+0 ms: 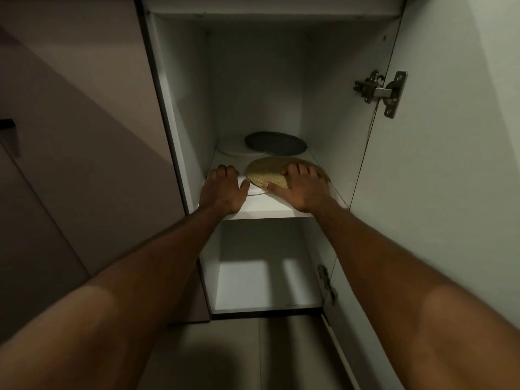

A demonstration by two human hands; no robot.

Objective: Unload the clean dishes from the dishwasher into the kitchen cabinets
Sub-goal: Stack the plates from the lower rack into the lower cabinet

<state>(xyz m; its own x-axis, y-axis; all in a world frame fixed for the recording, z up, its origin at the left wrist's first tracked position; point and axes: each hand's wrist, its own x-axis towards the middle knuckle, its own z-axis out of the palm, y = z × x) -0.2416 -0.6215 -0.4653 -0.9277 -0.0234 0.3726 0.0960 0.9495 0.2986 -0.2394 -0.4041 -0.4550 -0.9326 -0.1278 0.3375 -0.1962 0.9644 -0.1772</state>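
**Speckled plate going onto the middle shelf**

Dim light fills the open cabinet (270, 80) in front of you, its door (439, 164) swung out to your right on a metal hinge (380, 91). Your right hand (302, 187) lies over the right half of a tan speckled plate (267, 173), fingers spread across its top and thumb at the near rim; it seems to sit on a white plate whose edge (257, 192) shows just below. Both rest at the front of the middle shelf (267, 208). Your left hand (223, 187) rests on the shelf just left of them, fingers curled under and holding nothing that shows.

Judging by the look, the plates are stiff glazed ceramic: fairly heavy, smooth, and likely to chip against a hard edge. Take them by opposite rims rather than pressing from above, since a flat palm could let them slide.

Behind them a dark grey plate (275, 143) lies on another pale plate, so room to push back is short. The side walls stand near, the right one nearest your knuckles. The lower shelf (261, 285) shows open room.
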